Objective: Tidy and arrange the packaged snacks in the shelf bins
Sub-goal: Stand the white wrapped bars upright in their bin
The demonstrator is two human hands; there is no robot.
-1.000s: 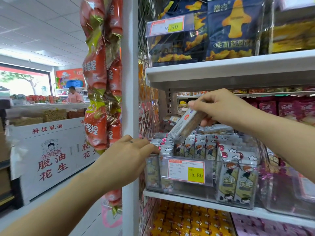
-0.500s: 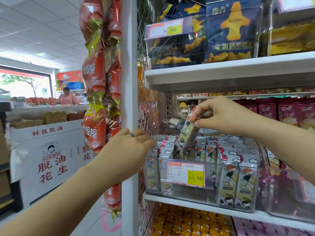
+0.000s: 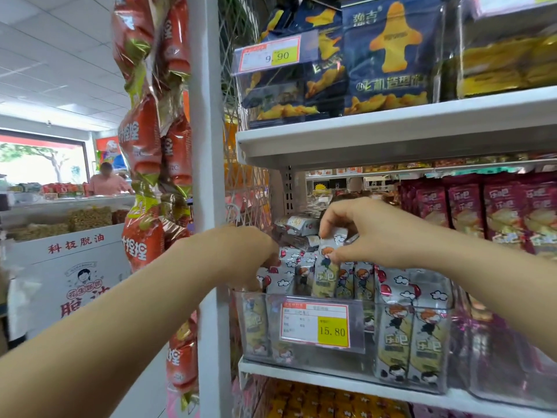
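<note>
My right hand (image 3: 370,233) reaches in over the clear bin (image 3: 361,336) on the middle shelf (image 3: 331,376), thumb and fingertips pinching the top edge of one snack packet (image 3: 326,276). The packet stands upright, its lower end down among the row of matching packets (image 3: 357,279) in the middle of the bin, its cartoon face turned toward me. My left hand (image 3: 241,256) is at the bin's left end, just beside the white shelf post (image 3: 208,176), with the fingers bent down over the front rim and in among the packets there. The fingertips are hidden behind the packets, so I cannot tell whether they grip anything or only rest against them. More of the same packets stand at the bin's front right (image 3: 410,342), pressed against the clear wall, and a few lie loose and flat at the back (image 3: 301,223). A price tag (image 3: 315,324) reading 15.80 is fixed to the bin's front. Maroon packets (image 3: 497,206) fill the space to the right. On the shelf above stand blue bags (image 3: 388,55) with a yellow aeroplane shape, and strings of red wrapped snacks (image 3: 141,140) hang left of the post.
</note>
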